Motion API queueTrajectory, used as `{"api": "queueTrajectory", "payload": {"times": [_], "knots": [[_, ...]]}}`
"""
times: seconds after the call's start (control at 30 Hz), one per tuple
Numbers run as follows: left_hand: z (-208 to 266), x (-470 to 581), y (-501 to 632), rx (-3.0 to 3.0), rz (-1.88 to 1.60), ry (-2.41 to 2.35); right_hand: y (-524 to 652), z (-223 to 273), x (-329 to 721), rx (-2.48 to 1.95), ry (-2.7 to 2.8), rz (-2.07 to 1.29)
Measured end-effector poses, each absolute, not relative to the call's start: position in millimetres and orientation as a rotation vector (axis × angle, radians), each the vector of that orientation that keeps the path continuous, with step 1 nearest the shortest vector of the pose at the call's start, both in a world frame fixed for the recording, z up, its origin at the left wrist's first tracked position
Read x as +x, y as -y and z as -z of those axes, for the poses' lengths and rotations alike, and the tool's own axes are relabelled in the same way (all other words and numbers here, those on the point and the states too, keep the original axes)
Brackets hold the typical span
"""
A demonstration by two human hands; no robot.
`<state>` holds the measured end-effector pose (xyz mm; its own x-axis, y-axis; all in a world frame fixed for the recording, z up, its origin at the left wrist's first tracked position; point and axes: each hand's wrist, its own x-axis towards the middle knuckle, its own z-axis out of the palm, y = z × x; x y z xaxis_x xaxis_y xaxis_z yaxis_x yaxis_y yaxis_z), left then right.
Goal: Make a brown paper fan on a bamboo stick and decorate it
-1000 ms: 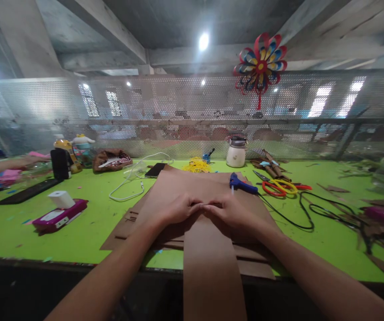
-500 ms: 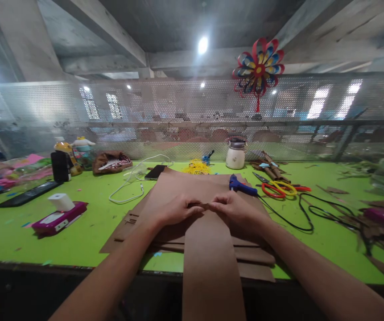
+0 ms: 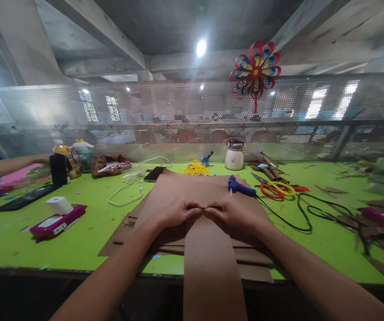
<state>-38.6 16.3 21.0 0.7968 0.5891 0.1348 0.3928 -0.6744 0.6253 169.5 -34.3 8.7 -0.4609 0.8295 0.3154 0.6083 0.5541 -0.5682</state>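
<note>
A long strip of brown kraft paper [image 3: 212, 267] runs from my fingers down past the table's front edge. My left hand [image 3: 178, 210] pinches its far end between thumb and fingers. From the other side my right hand [image 3: 227, 209] pinches the same end, the two thumbs close together. Beneath both hands lies a stack of brown paper sheets [image 3: 175, 185], with some lettering at its left side. A blue glue gun [image 3: 241, 186] rests on the stack's upper right, just beyond my right hand.
Right of the stack are scissors [image 3: 283, 188] with red and yellow handles and a black cord [image 3: 303, 214]. A purple box [image 3: 58, 221] carrying a white charger [image 3: 59, 205] sits left. Behind stand a white jar [image 3: 234, 156] and yellow shreds [image 3: 196, 168]. Another person's arm [image 3: 14, 167] reaches in at far left.
My hands have drawn slightly closer together along the strip's end, still pinching it. Another person's arm has come further into view at the far left.
</note>
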Motion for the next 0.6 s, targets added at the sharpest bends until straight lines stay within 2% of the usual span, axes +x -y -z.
{"api": "queueTrajectory", "payload": {"times": [0.6], "knots": [[-20.7,-34.0,-9.3,2.395,-0.508,-0.818,28.9,-4.6,168.6,-1.165,2.146,-0.721]]}}
